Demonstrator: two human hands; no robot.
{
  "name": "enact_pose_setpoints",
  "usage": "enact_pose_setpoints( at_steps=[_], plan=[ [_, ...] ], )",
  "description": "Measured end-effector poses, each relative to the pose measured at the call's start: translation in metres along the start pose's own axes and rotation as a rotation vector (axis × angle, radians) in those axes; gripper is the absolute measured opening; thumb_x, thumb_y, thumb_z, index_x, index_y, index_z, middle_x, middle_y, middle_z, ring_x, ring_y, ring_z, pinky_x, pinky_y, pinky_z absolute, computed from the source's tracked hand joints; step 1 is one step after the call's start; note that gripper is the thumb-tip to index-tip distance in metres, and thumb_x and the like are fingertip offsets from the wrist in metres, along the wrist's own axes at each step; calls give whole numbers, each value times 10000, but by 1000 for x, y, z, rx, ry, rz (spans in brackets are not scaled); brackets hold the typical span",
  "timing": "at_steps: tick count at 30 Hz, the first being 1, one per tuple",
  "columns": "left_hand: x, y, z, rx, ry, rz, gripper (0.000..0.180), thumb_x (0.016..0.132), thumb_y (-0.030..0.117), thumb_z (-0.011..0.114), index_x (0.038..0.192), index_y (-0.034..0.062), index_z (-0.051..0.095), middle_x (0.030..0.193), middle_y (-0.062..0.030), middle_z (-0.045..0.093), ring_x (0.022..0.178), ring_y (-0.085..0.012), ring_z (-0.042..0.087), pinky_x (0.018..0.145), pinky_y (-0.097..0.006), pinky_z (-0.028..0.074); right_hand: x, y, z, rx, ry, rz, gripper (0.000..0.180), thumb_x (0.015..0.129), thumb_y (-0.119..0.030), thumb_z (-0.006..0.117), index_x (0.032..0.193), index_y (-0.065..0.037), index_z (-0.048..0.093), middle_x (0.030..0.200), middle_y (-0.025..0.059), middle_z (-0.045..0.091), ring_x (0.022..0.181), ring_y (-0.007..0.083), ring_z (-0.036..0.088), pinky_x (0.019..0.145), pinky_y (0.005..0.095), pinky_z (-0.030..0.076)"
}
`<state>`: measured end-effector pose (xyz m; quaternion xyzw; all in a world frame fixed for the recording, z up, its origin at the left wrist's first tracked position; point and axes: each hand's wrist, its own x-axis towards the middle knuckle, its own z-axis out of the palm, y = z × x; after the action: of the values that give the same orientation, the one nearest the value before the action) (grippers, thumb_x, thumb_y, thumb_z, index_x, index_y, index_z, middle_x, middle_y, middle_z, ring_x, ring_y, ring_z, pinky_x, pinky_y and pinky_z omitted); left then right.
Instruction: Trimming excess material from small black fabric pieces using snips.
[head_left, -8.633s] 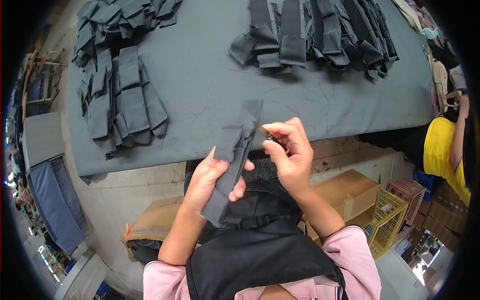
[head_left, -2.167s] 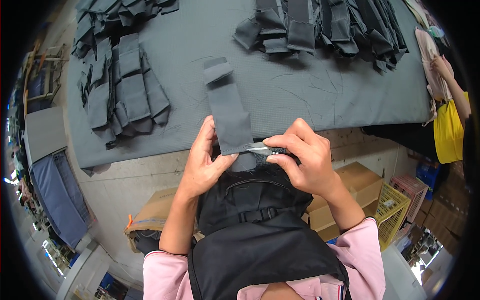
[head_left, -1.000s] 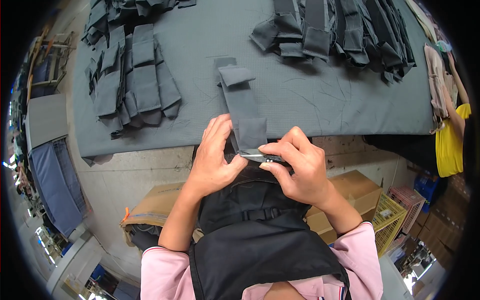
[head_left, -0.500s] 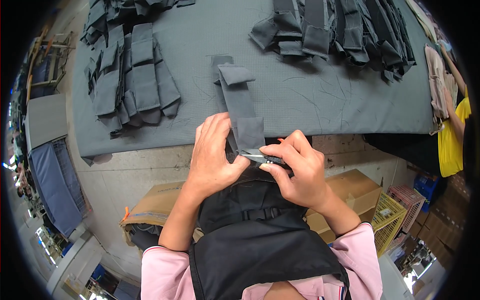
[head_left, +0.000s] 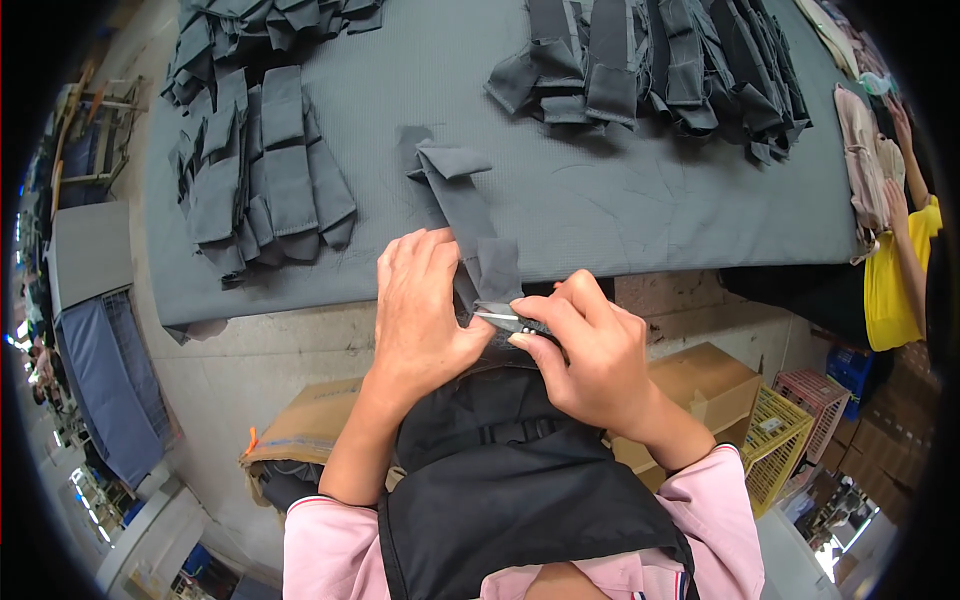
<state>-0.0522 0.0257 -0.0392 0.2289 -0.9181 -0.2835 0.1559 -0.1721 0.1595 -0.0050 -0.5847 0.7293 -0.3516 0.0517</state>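
A folded dark grey fabric strip (head_left: 462,205) lies from the table down over its front edge. My left hand (head_left: 418,310) is closed on its near end, thumb and fingers pinching the cloth. In my right hand (head_left: 592,355) is a pair of thread snips (head_left: 500,314), held between thumb and fingers. The blades point left and touch or nearly touch the strip's near end, close to my left thumb. The strip's far end, with a folded flap, rests on the table. Most of the snips' body is hidden by my right fingers.
Stacks of grey fabric strips (head_left: 285,165) lie at the table's left, with more strips (head_left: 690,70) at the back right. Cardboard boxes (head_left: 700,385) and a yellow crate (head_left: 785,440) stand below right. A person in a yellow top (head_left: 895,285) works at the right edge.
Both hands and the strip's near end have shifted slightly left. The strip's far end sits a little lower and further left. The snips stay at the near end.
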Motion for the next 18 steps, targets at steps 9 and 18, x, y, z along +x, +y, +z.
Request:
enact_pose_setpoints(
  at_steps=[9, 18],
  plan=[
    [1, 6, -10, 57, 29, 30, 456, 556, 147, 684, 927, -24, 482, 1014, -163, 507, 999, -349, 466, 958, -459, 320, 2, -8, -3, 14, 4, 84, 243, 663, -59, 716, 882, -41, 612, 748, 69, 488, 550, 219, 548, 497, 318, 436],
    [11, 10, -32, -25, 117, 64, 457, 578, 159, 703, 935, -36, 496, 1001, -158, 517, 989, -340, 478, 938, -435, 342, 14, -23, -13, 217, 4, 175, 251, 691, -46, 717, 922, -40, 619, 758, 60, 490, 578, 187, 545, 509, 295, 434]
  ],
)
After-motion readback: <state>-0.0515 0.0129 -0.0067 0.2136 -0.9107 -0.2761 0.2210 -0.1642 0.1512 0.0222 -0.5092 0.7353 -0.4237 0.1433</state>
